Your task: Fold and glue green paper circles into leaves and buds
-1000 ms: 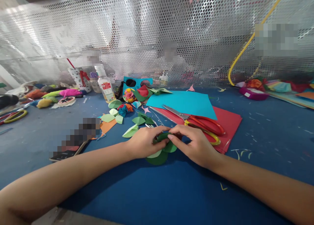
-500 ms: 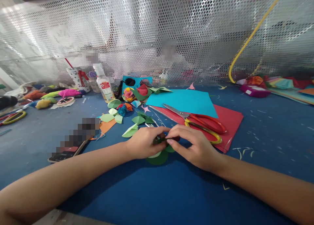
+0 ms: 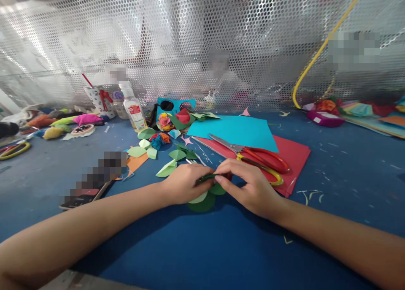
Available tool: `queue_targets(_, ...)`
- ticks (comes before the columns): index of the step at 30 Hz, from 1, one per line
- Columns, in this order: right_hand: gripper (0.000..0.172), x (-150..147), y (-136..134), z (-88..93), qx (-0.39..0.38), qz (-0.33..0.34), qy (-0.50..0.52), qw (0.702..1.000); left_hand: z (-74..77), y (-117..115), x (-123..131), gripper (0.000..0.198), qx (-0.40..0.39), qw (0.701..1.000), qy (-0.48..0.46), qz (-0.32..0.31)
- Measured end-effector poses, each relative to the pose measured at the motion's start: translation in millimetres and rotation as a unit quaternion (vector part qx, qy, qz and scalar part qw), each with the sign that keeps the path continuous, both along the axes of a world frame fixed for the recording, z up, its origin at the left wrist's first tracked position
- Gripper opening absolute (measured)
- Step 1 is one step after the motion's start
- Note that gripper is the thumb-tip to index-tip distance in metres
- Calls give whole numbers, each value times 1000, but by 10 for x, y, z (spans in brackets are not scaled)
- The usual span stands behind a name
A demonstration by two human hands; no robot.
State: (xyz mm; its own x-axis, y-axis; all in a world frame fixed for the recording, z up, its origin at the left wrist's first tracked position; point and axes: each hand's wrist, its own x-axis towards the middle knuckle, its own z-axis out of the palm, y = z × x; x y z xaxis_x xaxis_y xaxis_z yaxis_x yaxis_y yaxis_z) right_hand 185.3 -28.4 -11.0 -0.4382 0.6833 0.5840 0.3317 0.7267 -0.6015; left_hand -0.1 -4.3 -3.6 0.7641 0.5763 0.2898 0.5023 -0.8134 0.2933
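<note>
Several fingers point(image 3: 229, 166) on green paper point(image 3: 209, 177); bottle label point(image 3: 135, 109) illegible

Cannot make out the full shape of the dark green paper point(image 3: 209, 178) at frame centre, mostly covered by the left hand point(image 3: 186, 182) and right hand point(image 3: 247, 184). See only lower parts of green discs point(image 3: 202, 203) just below. Cannot read the phone point(image 3: 82, 200) at left, largely blurred into blocks. Find scissors point(image 3: 17, 151) cut off by the left edge. Cannot identify hazy shapes point(image 3: 221, 85) behind the mesh point(image 3: 177, 32), upper frame.
</note>
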Motion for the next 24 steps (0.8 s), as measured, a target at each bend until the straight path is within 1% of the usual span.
queue_targets(9,6,-7,13,-11,0,-4,-1,1000,-14,1,-4,19,21,1000,2,3)
queue_targets(24,6,-4,6,-17,-1,-11,-3,1000,-12,-2,-16,18,17,1000,12,-2)
